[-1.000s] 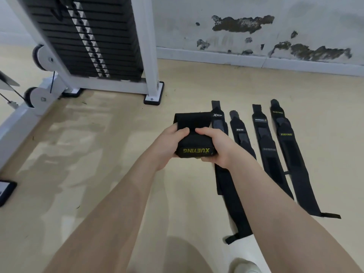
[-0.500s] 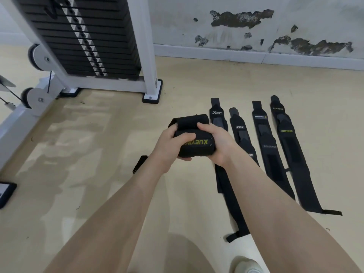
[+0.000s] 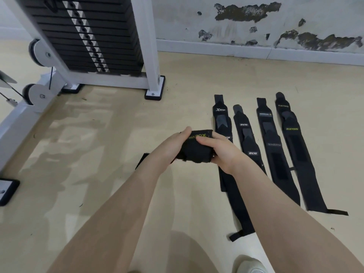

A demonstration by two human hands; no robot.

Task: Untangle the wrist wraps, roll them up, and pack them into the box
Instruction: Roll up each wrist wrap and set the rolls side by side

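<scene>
A black wrist wrap (image 3: 194, 149) with yellow lettering is rolled into a thick bundle, held above the floor between both hands. My left hand (image 3: 169, 148) grips its left end, thumb on top. My right hand (image 3: 220, 152) grips the right end, with fingers laid over the roll. A loose black tail (image 3: 142, 159) hangs out below my left wrist. Several more black wraps lie flat and side by side on the floor to the right: one marked with an X logo (image 3: 221, 117), one with grey labels (image 3: 245, 134), a third (image 3: 270, 138) and one with yellow lettering (image 3: 293, 138). No box is in view.
A white weight-stack machine (image 3: 88, 36) stands at the back left, its foot (image 3: 155, 91) near the wraps. A peeling wall (image 3: 256, 20) runs along the back. A dark flat object (image 3: 6, 191) lies at the left edge. My shoe (image 3: 250, 266) shows at the bottom.
The roll has turned in my hands, so the yellow lettering moved from the near face to the top far edge. The bundle looks tighter, and a tail now hangs below my left wrist.
</scene>
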